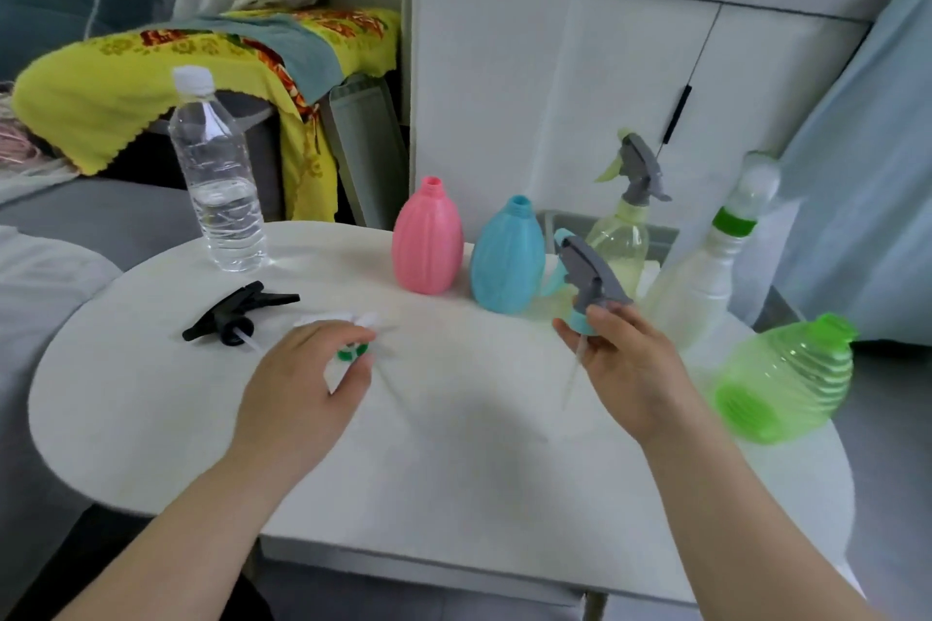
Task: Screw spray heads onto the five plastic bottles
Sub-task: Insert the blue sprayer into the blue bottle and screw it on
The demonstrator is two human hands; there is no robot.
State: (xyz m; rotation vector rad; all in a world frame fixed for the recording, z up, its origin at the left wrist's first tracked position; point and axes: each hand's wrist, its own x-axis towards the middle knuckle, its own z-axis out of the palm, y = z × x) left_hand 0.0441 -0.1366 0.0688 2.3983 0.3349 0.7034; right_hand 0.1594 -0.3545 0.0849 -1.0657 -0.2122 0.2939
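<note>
Hands both busy on this one. The right hand [625, 363] has thumb and fingers pinched round the light-blue collar of a grey spray head [587, 277]. It's held up off the table [454, 469] with the dip tube hanging down, just in front of the blue bottle [507, 257].

The left hand [307, 383] is curled over a white spray head [348, 354] with a green collar, low over the table. It's pretty blurry, so I can't tell if the head is lifted or resting. A black spray head [237, 315] lies loose just left of that hand.

The pink bottle [427, 237] and the blue one stand side by side at the back, necks open. To their right, a yellowish bottle [618, 242] already wears a fitted sprayer [640, 166]. Next to it is a white bottle [706, 277] with a green collar, blurred and leaning. The green bottle [787, 378] lies on its side at the table's right edge, neck open. A capped water bottle [217, 177] stands back left.
</note>
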